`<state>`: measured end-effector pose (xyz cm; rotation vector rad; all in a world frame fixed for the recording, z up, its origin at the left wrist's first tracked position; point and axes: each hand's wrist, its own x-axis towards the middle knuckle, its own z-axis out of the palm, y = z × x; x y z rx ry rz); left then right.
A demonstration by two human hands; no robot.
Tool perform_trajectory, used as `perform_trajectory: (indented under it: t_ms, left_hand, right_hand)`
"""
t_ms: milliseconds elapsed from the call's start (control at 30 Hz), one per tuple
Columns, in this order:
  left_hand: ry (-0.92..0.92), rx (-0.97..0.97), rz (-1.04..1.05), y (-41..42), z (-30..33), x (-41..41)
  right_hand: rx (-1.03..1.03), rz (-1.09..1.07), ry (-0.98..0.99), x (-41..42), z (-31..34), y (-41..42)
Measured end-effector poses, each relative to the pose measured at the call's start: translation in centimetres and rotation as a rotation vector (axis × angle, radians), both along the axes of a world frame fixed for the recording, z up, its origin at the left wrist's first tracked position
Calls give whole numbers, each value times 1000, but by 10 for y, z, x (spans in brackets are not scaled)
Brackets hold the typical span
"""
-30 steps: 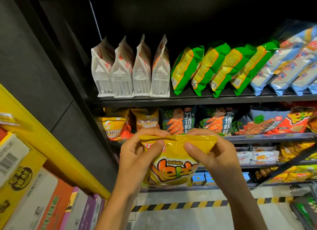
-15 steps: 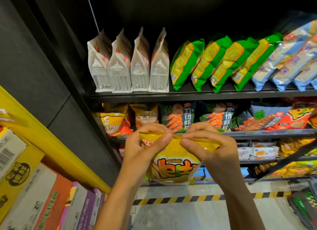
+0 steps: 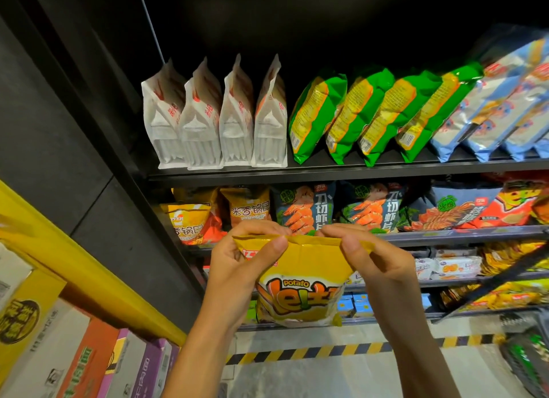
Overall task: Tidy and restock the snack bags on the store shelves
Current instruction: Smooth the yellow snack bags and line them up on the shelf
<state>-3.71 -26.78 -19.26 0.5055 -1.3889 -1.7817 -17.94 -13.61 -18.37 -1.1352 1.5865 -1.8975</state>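
Note:
A yellow potato snack bag (image 3: 300, 290) hangs in front of the black shelves, held by its top seam. My left hand (image 3: 237, 264) pinches the seam's left end between thumb and fingers. My right hand (image 3: 371, 258) pinches the right end the same way. The bag hangs upright, its printed front facing me, level with the second shelf (image 3: 445, 234). Behind my hands that shelf holds orange bags (image 3: 246, 210) and dark prawn-cracker bags (image 3: 303, 207).
The top shelf (image 3: 326, 172) carries white pouches (image 3: 214, 121), green bags (image 3: 365, 112) and blue bags (image 3: 499, 109). Lower shelves hold small packets (image 3: 451, 267). A yellow rack (image 3: 74, 270) with cardboard boxes (image 3: 59, 353) stands at left. Hazard-striped tape (image 3: 341, 350) marks the floor.
Both hands have drawn closer together on the bag's top seam and the bag's top has narrowed. The view has tilted slightly, so the shelves sit a little lower in frame.

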Motion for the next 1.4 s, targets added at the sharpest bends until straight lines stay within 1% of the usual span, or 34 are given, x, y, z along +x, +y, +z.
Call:
perform_trajectory:
  t_ms: [100,167,233,333,400,533,567,633,700,733,800,833,867,933,967,1033,1100,1200,1300,1400]
  left_hand:
    - [-25,5,-16,-2,-1,-1]
    - [-30,61,-92,-4,-1,2]
    - [-46,133,-145,-6,3,5]
    - [-75,160,-86,-8,6,2]
    - [-60,197,-23,-7,9,-3]
    - [23,331,53,-6,11,-8]
    - [39,343,65,-7,10,-8]
    - [60,326,93,-8,11,-7]
    - [61,295,113,-9,12,-6]
    - [36,236,107,-10,12,-6]
    - [-55,77,75,-13,11,-6]
    - [-109,27,45,-16,8,-6]
    - [-168,13,-15,-18,7,-5]
    - [-262,38,-162,-20,-1,-3]
    - [-298,22,-219,-19,-6,-2]
    - [-332,-24,-276,-13,-15,1]
    - [-349,-27,-270,-8,-19,3]
    - [-357,-55,-247,-6,-17,1]
    - [-357,-65,-214,-6,-18,3]
    - [-411,-95,-200,-6,-20,4]
  right_hand:
    - [24,-70,66,4,2,-3]
    - [9,-114,82,3,2,-4]
    - [-7,-173,33,1,1,-3]
    - [5,-191,-95,-1,-2,-4]
    - [28,-145,-144,1,-5,-3]
    - [67,49,-98,-5,-16,-13]
    - [102,104,-149,-9,-20,-17]
    - [206,215,-272,-16,-35,-20]
    - [316,258,-160,-13,-47,-20]
    - [320,229,-144,-10,-53,-19]
    - [268,70,-254,-9,-58,-17]
    - [243,1,-283,-9,-59,-19]
    - [233,-52,-318,-11,-58,-20]
    - [184,-106,-478,-13,-55,-25]
    - [168,-116,-556,-14,-55,-27]
    - [204,-133,-621,-15,-53,-31]
    - [255,-142,-626,-16,-58,-34]
    - [272,-123,-663,-15,-61,-36]
    - [261,-105,-654,-12,-58,-34]
    - [272,-136,-611,-6,-49,-33]
